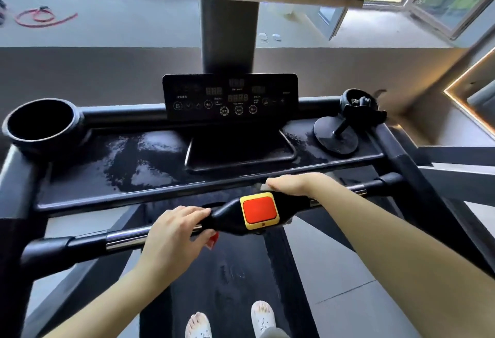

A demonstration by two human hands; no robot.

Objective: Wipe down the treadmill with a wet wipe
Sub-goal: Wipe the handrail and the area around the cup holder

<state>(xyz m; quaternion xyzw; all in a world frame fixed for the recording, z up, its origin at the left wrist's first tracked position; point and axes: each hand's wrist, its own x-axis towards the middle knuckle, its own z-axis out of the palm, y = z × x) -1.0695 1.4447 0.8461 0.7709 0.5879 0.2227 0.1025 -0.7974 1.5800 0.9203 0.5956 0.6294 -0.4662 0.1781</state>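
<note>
Both hands grip treadmill (166, 161) crossbar (123, 238): left hand (174, 233) closed round bar left of red stop button (259, 210), right hand (292, 184) curled over bar just behind it. Wipe partly hidden under right hand; can't tell more. Tray w/ wet streaks.

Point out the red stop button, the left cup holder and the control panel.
red stop button (259, 209), head view, middle of its red face
left cup holder (12, 134), head view, its outer rim
control panel (230, 96), head view, centre of the dark display

left hand (171, 233) is reaching forward, palm down, fingers curling closed in a grip | right hand (292, 183) is stretching further ahead, palm down, fingers curling under | both forearms are extending bare
</note>
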